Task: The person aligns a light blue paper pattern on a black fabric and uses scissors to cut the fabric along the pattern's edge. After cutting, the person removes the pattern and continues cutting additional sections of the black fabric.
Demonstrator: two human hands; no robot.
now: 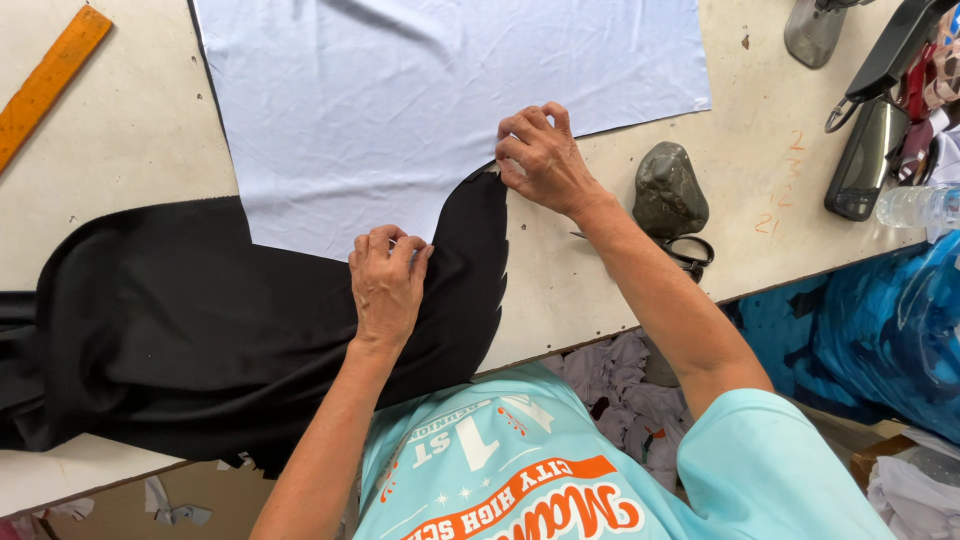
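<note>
Head view: left hand point(385, 280) pinched the pale blue fabric point(440, 100) edge over the black fabric point(200, 320) on the table point(120, 160); right hand point(540, 155) pinched its curved edge. Both cloths looked light, limp, slippery; best gripped at edges

Bare table point(120, 150) lies open between the wooden ruler point(48, 82) at the far left and the pale fabric point(440, 100). To the right of the right hand point(540, 160), a grey stone point(668, 190) and scissors point(690, 252) block the near edge; beyond them a clear strip runs to the dark tools point(865, 150) and plastic bottle point(915, 207).
</note>
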